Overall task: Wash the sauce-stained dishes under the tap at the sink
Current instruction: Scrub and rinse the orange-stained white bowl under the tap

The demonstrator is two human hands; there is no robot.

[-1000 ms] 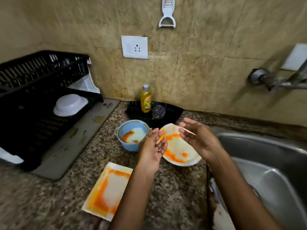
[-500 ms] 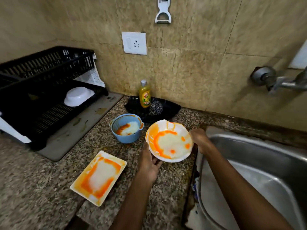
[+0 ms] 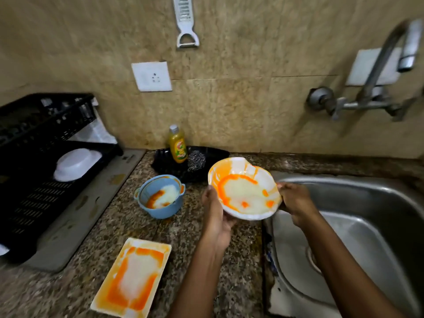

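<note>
Left hand (image 3: 216, 216) fingers hidden under stained white plate (image 3: 244, 188); right hand (image 3: 294, 200) fingertips behind its rim. Sink (image 3: 344, 226) cut off at right & bottom edges. Tap (image 3: 390, 65) motion-blurred. Dish rack (image 3: 34, 161) cropped at left. Bottle (image 3: 177, 143) label illegible.

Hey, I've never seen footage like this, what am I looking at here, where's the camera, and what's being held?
There is no machine: a person wears a camera on the head, looking down at both bare hands. The left hand and right hand hold a white bowl smeared with orange sauce, lifted beside the steel sink; the tap shows no running water. On the granite counter sit a stained blue bowl and a stained rectangular plate. Behind stand a soap bottle and a steel scrubber. A black drying rack is at left.
</note>
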